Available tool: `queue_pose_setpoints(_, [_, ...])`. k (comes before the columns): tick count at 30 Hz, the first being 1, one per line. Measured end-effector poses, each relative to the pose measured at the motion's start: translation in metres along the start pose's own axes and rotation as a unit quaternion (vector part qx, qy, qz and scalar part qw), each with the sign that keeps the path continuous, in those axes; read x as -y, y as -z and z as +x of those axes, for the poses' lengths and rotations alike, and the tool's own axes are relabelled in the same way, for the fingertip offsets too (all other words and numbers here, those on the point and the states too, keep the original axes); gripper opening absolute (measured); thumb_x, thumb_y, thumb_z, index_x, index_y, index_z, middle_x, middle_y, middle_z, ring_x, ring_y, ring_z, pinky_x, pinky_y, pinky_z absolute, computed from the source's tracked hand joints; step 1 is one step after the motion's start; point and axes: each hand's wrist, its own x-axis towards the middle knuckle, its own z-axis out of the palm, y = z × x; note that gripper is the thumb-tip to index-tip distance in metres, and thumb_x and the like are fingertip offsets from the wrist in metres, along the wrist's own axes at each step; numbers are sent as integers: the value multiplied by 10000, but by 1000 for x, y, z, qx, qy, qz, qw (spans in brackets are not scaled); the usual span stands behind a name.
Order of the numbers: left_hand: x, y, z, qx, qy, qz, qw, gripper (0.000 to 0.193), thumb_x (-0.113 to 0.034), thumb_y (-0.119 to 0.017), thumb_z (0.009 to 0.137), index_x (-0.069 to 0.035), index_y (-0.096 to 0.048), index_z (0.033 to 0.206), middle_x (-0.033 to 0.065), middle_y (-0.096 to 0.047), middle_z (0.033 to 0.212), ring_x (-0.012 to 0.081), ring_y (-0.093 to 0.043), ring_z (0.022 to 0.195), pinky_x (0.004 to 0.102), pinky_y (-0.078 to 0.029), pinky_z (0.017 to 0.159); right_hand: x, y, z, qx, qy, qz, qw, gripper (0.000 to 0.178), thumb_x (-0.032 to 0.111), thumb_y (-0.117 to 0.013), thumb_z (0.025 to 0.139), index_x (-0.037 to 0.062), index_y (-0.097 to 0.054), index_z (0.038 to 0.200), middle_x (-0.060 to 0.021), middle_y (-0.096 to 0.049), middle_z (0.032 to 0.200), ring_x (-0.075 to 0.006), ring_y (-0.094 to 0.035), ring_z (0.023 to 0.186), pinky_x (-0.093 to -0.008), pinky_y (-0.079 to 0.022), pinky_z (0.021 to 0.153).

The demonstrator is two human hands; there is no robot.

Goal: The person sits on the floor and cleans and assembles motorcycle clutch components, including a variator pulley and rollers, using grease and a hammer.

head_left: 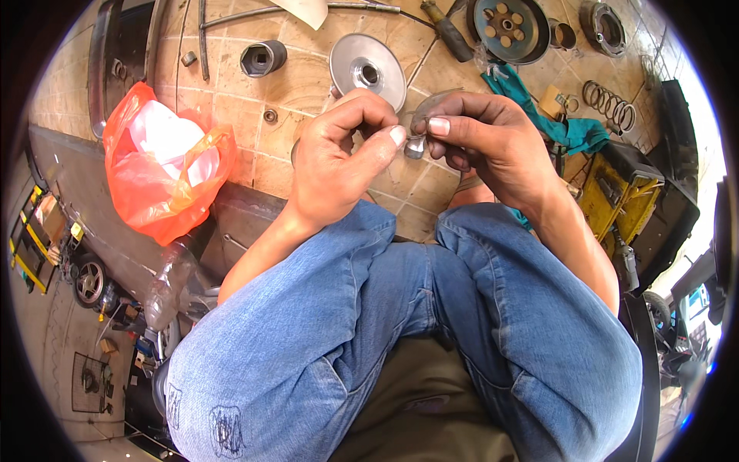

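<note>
My left hand point(339, 162) is closed, thumb and forefinger pinched together over the tiled floor. Whatever lies between those fingertips is too small to make out. My right hand point(489, 138) is closed too, its thumb and fingers gripping a small shiny metal piece point(415, 146). The two sets of fingertips nearly meet at this piece. Just beyond them sits a round silver metal disc point(385, 58) with a hub hole in its centre. A large black socket point(263, 58) lies on the tiles to the left of the disc.
An orange plastic bag point(131, 181) with white contents stands at the left. A small nut point(270, 115) lies near it. At the far right are a round metal drum point(481, 46), a coil spring point(608, 106), a teal cloth point(570, 132) and a yellow box point(604, 204).
</note>
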Motion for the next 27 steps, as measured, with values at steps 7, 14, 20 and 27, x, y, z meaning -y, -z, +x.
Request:
queue_pose_setpoints(7, [2, -2, 0, -27, -1, -14, 1000, 48, -21, -686, 896, 9, -657, 872, 26, -607, 886, 99, -539, 806, 264, -440, 757, 1, 5, -4, -2, 21, -33, 999, 271, 230, -706, 943, -14, -746, 1056, -34, -708, 850, -96, -543, 688, -260, -436, 634])
queue_pose_setpoints(14, [-2, -1, 2, -44, -23, -5, 999, 44, -16, -688, 886, 4, -654, 866, 25, -601, 883, 100, -530, 812, 264, -440, 760, -39, 71, 10, -241, 173, -699, 651, 233, 184, -662, 928, 69, -743, 1114, -165, -696, 1010, -341, -691, 883, -444, -546, 760])
queue_pose_setpoints(20, [-1, 0, 0, -53, -44, -47, 997, 27, 22, -668, 883, 25, -645, 868, 47, -591, 927, 102, -523, 819, 263, -436, 760, -35, 68, 10, -207, 208, -560, 775, 222, 164, -670, 935, 42, -727, 1112, -170, -685, 999, -369, -677, 857, -444, -538, 756])
queue_pose_setpoints(27, [1, 3, 3, -47, -76, -32, 995, 27, 47, -653, 885, 24, -640, 888, 44, -577, 929, 97, -516, 821, 251, -425, 746, 4, 32, 12, -147, 301, -437, 835, 237, 142, -727, 914, 25, -718, 1120, -137, -700, 927, -263, -663, 790, -343, -527, 716])
